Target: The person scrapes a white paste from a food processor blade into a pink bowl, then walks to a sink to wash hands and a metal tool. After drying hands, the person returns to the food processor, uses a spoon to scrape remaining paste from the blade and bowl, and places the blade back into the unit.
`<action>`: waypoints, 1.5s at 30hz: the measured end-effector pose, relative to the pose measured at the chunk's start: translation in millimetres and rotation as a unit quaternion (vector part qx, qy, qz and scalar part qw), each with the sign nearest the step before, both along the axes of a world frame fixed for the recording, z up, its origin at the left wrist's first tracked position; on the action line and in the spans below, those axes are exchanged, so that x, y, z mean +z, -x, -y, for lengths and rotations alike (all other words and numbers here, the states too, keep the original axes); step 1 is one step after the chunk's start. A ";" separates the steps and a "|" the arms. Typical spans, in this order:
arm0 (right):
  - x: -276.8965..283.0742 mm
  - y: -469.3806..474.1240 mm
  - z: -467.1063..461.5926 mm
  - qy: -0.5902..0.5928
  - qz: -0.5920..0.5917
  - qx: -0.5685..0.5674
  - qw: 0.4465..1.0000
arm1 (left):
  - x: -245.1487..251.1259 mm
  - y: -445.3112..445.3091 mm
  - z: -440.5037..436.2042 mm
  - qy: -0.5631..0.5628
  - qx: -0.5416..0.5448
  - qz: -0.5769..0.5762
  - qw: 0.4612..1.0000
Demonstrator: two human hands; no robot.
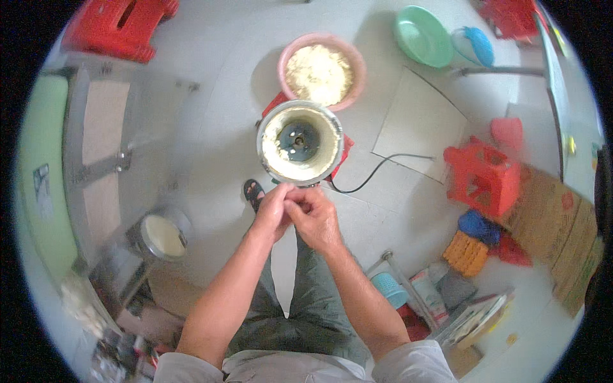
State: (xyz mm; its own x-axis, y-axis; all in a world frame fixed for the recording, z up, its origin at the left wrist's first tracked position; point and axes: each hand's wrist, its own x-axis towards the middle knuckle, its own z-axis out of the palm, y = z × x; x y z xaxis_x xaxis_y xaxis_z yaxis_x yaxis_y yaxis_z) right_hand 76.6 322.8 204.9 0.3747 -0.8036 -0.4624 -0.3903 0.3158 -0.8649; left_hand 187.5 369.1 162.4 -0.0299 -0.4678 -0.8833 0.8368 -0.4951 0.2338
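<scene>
My left hand [273, 210] and my right hand [316, 216] meet in front of me, fingers touching. The right thumb and fingers curl together. Whether anything small is between them is hidden. Just beyond my fingertips stands a round metal grinder pot [261, 139], seen from above with no lid. Pale mash [301, 171] coats its inner wall, and a dark bottom with a central hub [299, 140] shows inside. Parts of a red stool [348, 143] show beneath the pot. Behind it a pink plastic basin [360, 72] holds a heap of pale crumbly food [318, 72].
A black cord [366, 184] trails right across the floor. A red stool [483, 177] stands right, near flattened cardboard [550, 215]. A green basin [424, 36] is at the far right. At left are a glass-topped table [158, 110] and a round lidded pot [164, 237].
</scene>
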 end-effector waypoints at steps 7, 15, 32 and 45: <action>109.0 74.0 -30.6 0.025 -0.021 -0.072 0.997 | 120.3 -24.9 -18.1 0.130 -0.201 -0.008 0.971; 178.6 332.7 -120.2 0.282 -0.398 -0.300 0.820 | 200.0 -16.2 -51.4 0.157 -0.268 0.042 0.950; 190.9 667.8 -206.1 -0.091 -0.695 -0.383 0.602 | 290.9 144.4 -140.3 0.088 -0.069 0.103 0.988; 258.0 576.7 -123.8 -0.039 -0.711 -0.189 0.676 | 309.7 102.8 -296.0 0.063 0.202 0.139 0.967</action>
State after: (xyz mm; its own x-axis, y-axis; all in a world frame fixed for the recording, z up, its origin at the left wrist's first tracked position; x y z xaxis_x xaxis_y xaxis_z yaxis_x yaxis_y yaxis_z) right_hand -500.0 446.6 462.9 -0.7188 -0.6698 -0.1860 -0.6884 0.6485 0.3249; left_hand 84.6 665.2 472.1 0.4092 -0.4957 -0.7661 0.8518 -0.0935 0.5155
